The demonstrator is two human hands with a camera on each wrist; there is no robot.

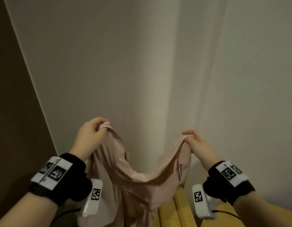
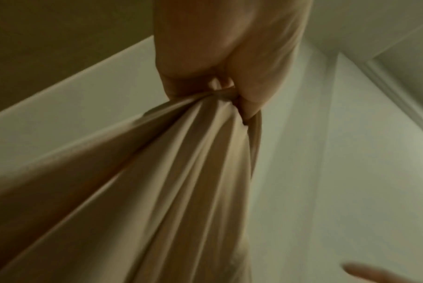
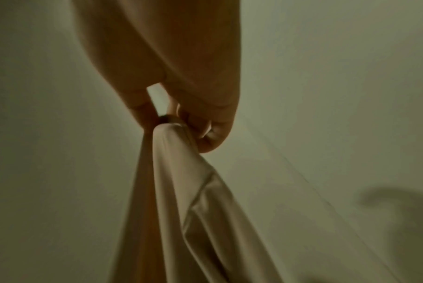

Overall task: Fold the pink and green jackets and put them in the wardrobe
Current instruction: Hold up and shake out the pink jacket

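Far left in the head view there's a dark brown panel (image 1: 12, 95), and next to it a big pale wall (image 1: 101, 63) that fills most of the shot.

Next comes the left hand (image 1: 88, 136), raised in front of that wall. Its fingers are curled over and pinching the top edge of the pink jacket (image 1: 137, 182), with a black wrist strap (image 1: 60, 177) carrying white tags with black square codes just below it. The left wrist view shows the same left hand (image 2: 220, 63) from underneath, with the fabric bunched between thumb and fingers (image 2: 249, 103) and the pink jacket (image 2: 171, 181) falling away in long folds.

In the middle, the jacket hangs in the air between both hands, not lying on anything. Its top edge sags into a deep U between the two grips, and the rest drops down out of the bottom of the frame. It looks unfolded, just loosely draped.

Under the jacket's right side there's a yellowish wooden surface (image 1: 176, 210); can't tell what it belongs to.

Then the right hand (image 1: 197, 145), held a bit lower than the left, also clamped onto the jacket's top edge with thumb against fingers. The right wrist view backs that up: right hand (image 3: 181, 76) has a small fold of the pink jacket (image 3: 181, 201) pinched at the fingertips (image 3: 210, 141), cloth hanging straight down from there.

Right of that is more pale wall with a vertical edge running up it.
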